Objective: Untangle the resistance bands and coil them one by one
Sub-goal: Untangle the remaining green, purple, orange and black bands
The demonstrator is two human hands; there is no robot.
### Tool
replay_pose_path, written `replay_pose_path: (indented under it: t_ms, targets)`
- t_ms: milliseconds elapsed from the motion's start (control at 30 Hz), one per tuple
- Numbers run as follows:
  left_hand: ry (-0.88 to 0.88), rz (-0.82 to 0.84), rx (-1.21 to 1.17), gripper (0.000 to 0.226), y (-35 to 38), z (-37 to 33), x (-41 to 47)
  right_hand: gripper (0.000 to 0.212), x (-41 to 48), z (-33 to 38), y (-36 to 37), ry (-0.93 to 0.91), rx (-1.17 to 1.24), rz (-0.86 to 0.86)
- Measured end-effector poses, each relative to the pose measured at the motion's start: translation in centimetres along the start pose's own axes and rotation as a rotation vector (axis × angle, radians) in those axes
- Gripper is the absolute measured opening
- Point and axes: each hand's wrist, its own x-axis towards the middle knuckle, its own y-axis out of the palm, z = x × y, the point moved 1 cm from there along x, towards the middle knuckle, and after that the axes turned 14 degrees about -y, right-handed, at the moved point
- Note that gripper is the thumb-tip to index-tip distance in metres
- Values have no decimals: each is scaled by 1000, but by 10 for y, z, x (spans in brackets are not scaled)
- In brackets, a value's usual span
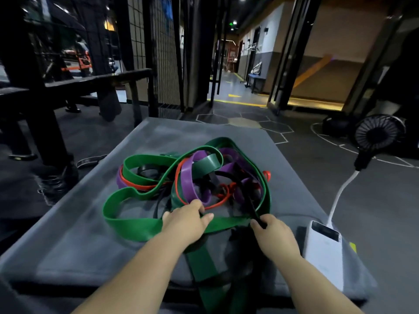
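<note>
Lying in tangled heap mid grey padded worktop (79, 245): resistance bands (192, 177). Wide green band (127, 225) looping round outside; purple band (188, 184), thin red band (133, 184) and black band (251, 205) threaded through middle. Green tail hanging over near edge between forearms. Left hand (186, 220) on near green run, fingers (195, 206) curled round it. Right hand (272, 232) just beside, pinching black band where it leaves heap. White power bank (324, 252) at right edge of worktop, white cable (340, 193) running to small black fan (376, 134) beyond edge.
</note>
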Motion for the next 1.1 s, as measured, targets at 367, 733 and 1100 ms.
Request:
replay_pose_path:
  t_ms: [367, 733, 1100]
  targets:
    - [-194, -425, -175, 31, -39, 27, 6, 25, 7, 1, -14, 25, 248, -80]
    - [-240, -123, -498, 28, -41, 49, 16, 35, -3, 11, -26, -25, 330, -146]
    - [-137, -28, -477, 16, -51, 34, -12, 25, -4, 18, -28, -37, 296, -129]
